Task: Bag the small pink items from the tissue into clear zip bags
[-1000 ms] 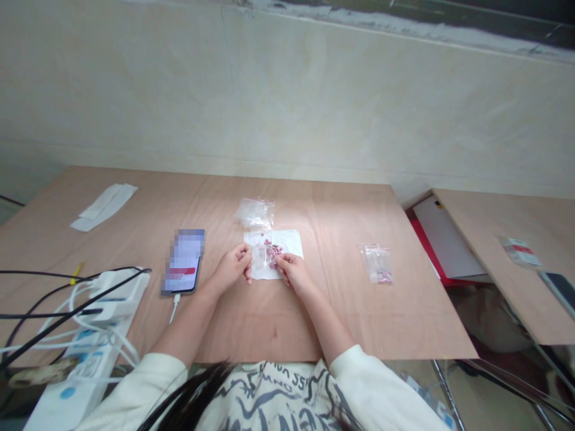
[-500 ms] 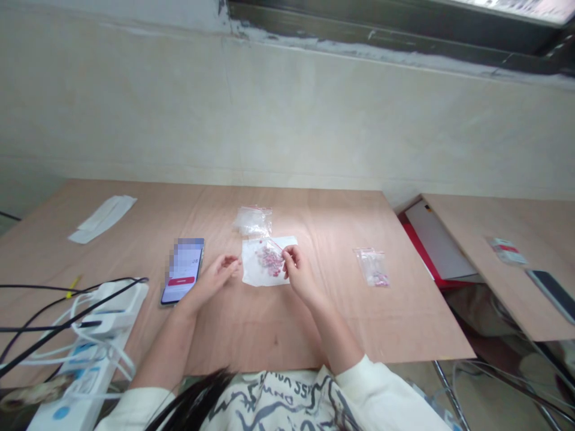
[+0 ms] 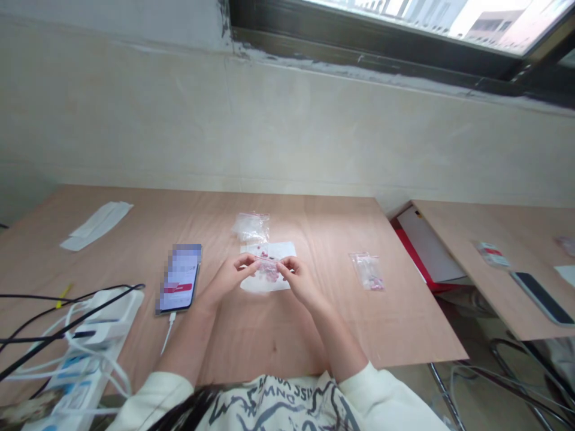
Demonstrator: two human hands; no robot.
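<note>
Between my two hands is a small clear zip bag [image 3: 268, 261] with a reddish seal line along its top. My left hand [image 3: 234, 272] pinches the bag's left end, and my right hand [image 3: 295, 275] pinches its right end. Beneath it lies a white sheet of paper [image 3: 284, 249] with small pink and red pieces [image 3: 271, 275] on it, partly hidden by the bag and fingers. Just behind the paper rests a stack of clear zip bags [image 3: 252, 226]. Another clear bag [image 3: 367, 270], with a few pink pieces inside, lies to the right.
Left of my hands lies a phone [image 3: 182, 278] with its screen lit and a white cable plugged in. A power strip [image 3: 96, 335] with tangled cables fills the near left. White paper strips [image 3: 97, 226] lie at far left. A second table [image 3: 489, 218] on the right carries a dark phone [image 3: 543, 297].
My left hand has moved right and taken hold of the bag's left end. The bag, held by my right hand alone before, is now stretched between both hands. The view has shifted slightly.
</note>
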